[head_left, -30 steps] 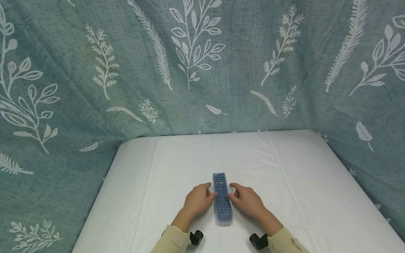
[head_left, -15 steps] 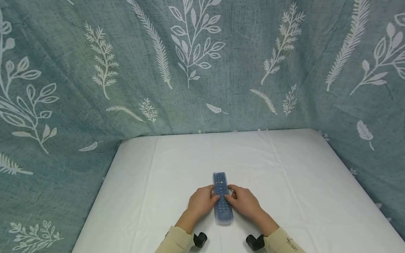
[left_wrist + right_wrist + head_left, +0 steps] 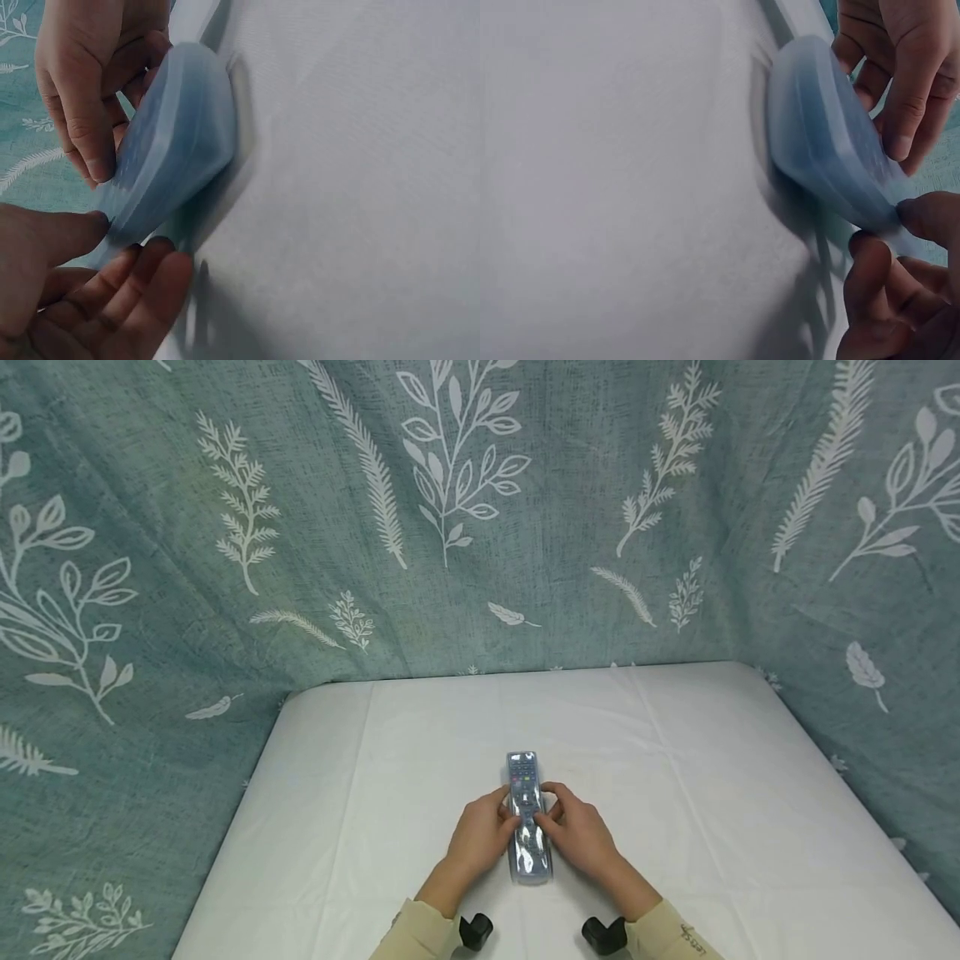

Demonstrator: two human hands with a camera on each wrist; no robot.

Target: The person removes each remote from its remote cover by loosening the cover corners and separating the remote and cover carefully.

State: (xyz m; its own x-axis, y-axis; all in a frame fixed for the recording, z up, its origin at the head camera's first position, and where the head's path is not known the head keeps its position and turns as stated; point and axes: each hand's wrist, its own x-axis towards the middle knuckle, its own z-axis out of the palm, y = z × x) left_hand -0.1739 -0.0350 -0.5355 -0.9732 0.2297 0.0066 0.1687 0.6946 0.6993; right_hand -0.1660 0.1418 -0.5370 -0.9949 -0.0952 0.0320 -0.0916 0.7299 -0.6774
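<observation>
Blue remote point(image 3: 528, 833) points away lengthwise.

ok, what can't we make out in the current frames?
- Button labels on the remote, head view: too small, glare over parts of its face.
- Remote's far end, both wrist views: hidden behind the hands and its near end.
- Left hand, left wrist view: cut off by the picture edge.
- Right hand, right wrist view: likewise cut off.
- Lettering on the right sleeve, head view: too small.

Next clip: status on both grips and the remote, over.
Left grip and right grip pinching the remote by opposite sides. Remote tilted, far end above white table. No obstruction visible.
</observation>
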